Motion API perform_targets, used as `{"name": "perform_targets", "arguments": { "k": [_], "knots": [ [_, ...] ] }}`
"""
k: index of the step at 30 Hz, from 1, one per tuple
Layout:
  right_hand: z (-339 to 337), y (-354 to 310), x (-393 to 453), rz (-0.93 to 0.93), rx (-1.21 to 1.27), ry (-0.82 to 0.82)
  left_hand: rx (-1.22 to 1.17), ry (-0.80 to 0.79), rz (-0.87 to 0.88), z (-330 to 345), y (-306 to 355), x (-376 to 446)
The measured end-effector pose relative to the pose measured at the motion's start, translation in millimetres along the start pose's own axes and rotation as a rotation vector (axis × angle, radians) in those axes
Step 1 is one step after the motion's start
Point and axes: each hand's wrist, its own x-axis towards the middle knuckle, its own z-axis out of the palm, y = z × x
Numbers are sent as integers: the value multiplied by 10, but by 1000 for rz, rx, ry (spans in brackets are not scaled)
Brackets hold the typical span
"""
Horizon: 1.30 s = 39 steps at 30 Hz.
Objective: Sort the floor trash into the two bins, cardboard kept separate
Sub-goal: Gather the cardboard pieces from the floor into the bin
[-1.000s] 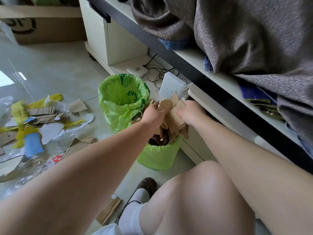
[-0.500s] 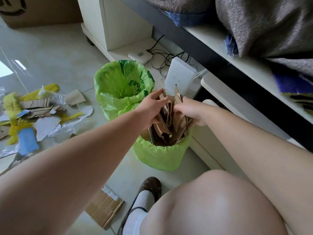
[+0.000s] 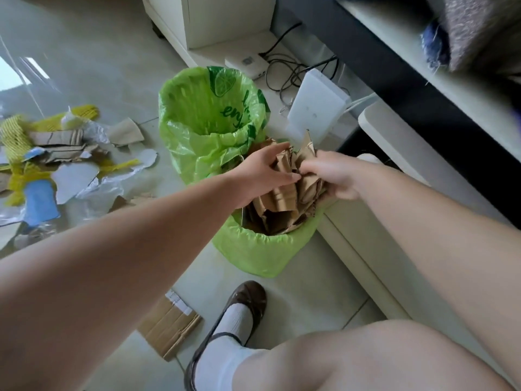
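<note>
Two bins lined with green bags stand side by side on the floor. The near bin (image 3: 262, 249) is stuffed with brown cardboard pieces (image 3: 284, 198) that stick up above its rim. My left hand (image 3: 262, 172) and my right hand (image 3: 329, 176) both grip those pieces from either side, low over the bin's mouth. The far bin (image 3: 197, 142) looks empty inside. A flattened cardboard piece (image 3: 169, 328) lies on the floor near my shoe.
A trash pile (image 3: 50, 156) of cardboard scraps, yellow netting, plastic film and blue and white paper lies at the left. My shoe (image 3: 236, 314) and knee are in front of the bins. A white cabinet, cables and a white box (image 3: 315, 108) stand behind.
Both hands have gone down with the cardboard, pressing it deeper into the near bin. The view has tilted downward and nearer to the bins.
</note>
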Motion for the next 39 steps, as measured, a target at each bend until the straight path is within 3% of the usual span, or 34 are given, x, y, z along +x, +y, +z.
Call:
{"name": "perform_targets", "arguments": {
  "k": [2,5,8,13,18,24,27,31,34,39],
  "knots": [
    [168,124,112,-3,-59,110,209,55,60,46,-59,-18],
    [443,202,204,-46,-354,355,471,57,109,99,-197,-62],
    [572,209,256,-71,-403,382,557,89,114,101,-266,-95],
    [469,197,242,-31,-380,356,412,98,44,-4,-185,-212],
    [401,143,8,-143,-344,487,147,209,-11,-155,-158,-470],
    [643,38,-473,-535,-335,692,42,312,-54,-622,-259,-1039],
    [1035,15,-653,-701,-403,645,-37,406,-116,-901,-439,-1334],
    [1776,106,-749,-699,-451,434,-126,510,-240,-1242,-858,-1683],
    [2290,316,-687,-604,-463,255,-97,539,-319,-1423,-1201,-1841],
    [2950,698,-460,-318,-510,89,-15,525,-387,-1621,-1656,-1886]
  ]
}}
